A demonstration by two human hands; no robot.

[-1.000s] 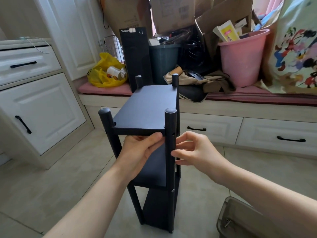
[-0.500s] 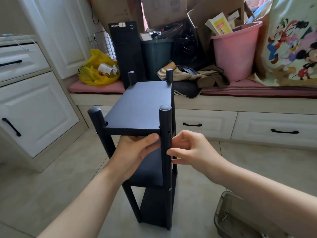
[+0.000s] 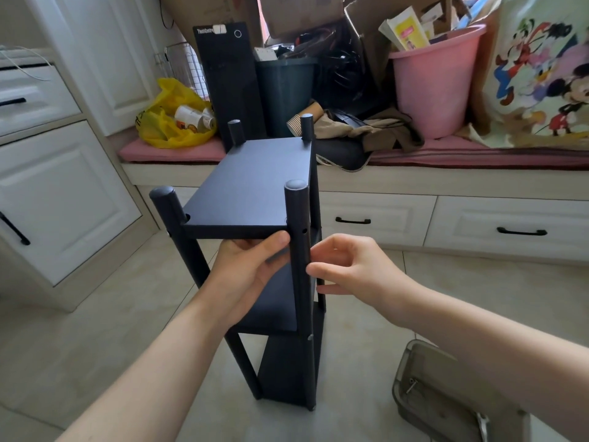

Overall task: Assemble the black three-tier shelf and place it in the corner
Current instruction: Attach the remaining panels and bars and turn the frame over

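Your left hand [image 3: 251,269] is gripping the top board of the black three-tier round-posted shelf [image 3: 255,186], which is standing upright on the beige floor tiles [image 3: 95,330], while your right hand [image 3: 350,269] is touching curled fingertips to the front post [image 3: 299,218], though whether they are holding a fastener cannot be told, so final fastening and corner placement are apparently still awaiting you.

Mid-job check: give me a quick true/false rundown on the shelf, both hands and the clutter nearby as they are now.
1. The shelf stands upright on the floor. True.
2. The left hand grips the front edge of the top board. True.
3. The right hand is reaching into the tray. False: the right hand is up at the shelf, with its fingertips on the front right post.
4. The pink bucket stands on the floor by the shelf. False: the pink bucket sits on the cushioned bench behind it.
5. A small metal part lies in the grey tray. True.
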